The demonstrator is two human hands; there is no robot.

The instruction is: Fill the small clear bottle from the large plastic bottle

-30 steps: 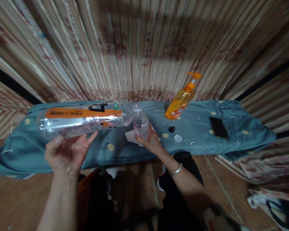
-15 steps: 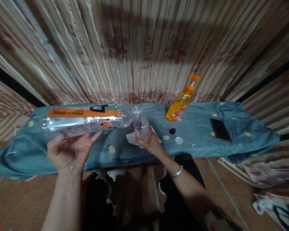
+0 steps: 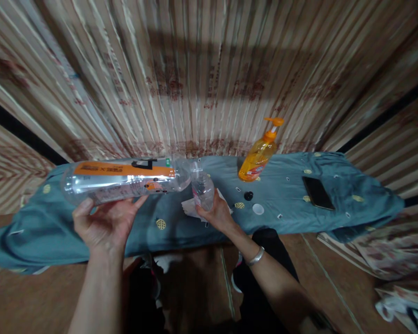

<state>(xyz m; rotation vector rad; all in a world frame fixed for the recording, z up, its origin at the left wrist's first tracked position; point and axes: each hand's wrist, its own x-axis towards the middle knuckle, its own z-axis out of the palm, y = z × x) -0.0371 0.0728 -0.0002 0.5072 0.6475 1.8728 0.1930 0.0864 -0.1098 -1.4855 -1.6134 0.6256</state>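
The left hand (image 3: 104, 225) cradles a large clear bottle (image 3: 125, 184) sideways above the bench (image 3: 282, 185), grip curled beneath; its orange label (image 3: 125, 169) shows "×" between blurred characters. The right hand's (image 3: 218, 212) grip clasps a small bottle (image 3: 205, 192), necks meeting. The pump bottle's (image 3: 261, 155) label is illegible.

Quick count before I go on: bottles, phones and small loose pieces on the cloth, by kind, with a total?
Bottles: 3 (large clear orange-labelled plastic bottle, small clear plastic bottle, orange pump bottle)
Phones: 1 (flat black rectangular phone)
Small loose pieces: 2 (small black piece, flat white disc)
Total: 6
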